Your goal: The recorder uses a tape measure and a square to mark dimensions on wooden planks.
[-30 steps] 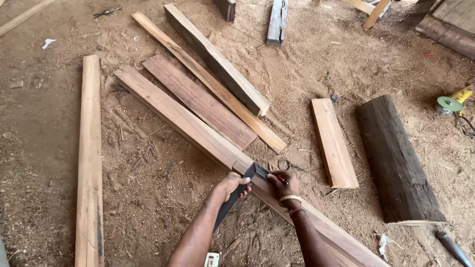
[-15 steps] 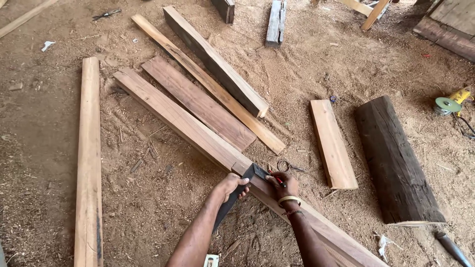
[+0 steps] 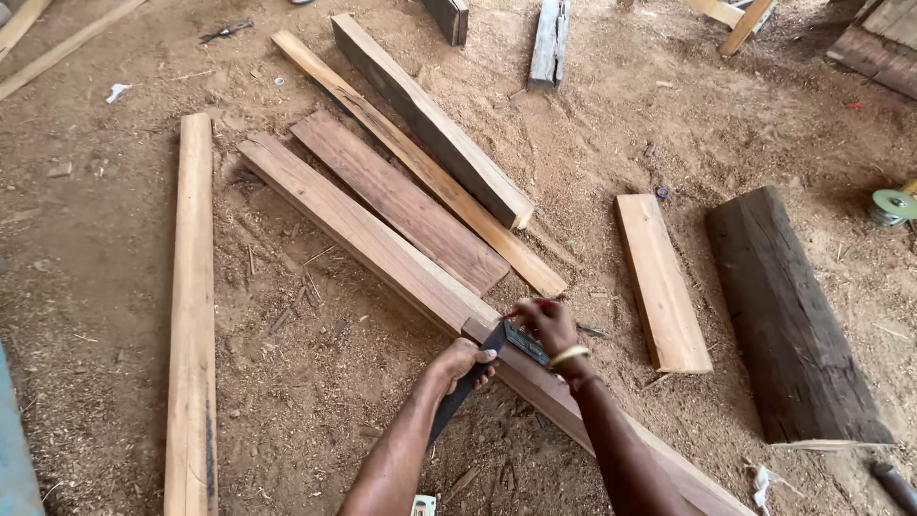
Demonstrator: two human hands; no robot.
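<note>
Head view looks down on a sawdust-covered floor where a long plank [image 3: 382, 250] runs diagonally toward the person. Left hand [image 3: 461, 361] is closed around the dark stock of a try square [image 3: 478, 368], pressing it against the plank's near edge, with the blade lying across the wood. Right hand [image 3: 546, 323] pinches what seems to be a red pencil [image 3: 525, 309], its tip touching the plank just beyond the blade. Beside the plank lie a darker flat board [image 3: 401, 203] and a thin strip [image 3: 420, 164]; a short board [image 3: 663, 280] and a dark heavy beam [image 3: 791, 315] rest well apart on the right.
</note>
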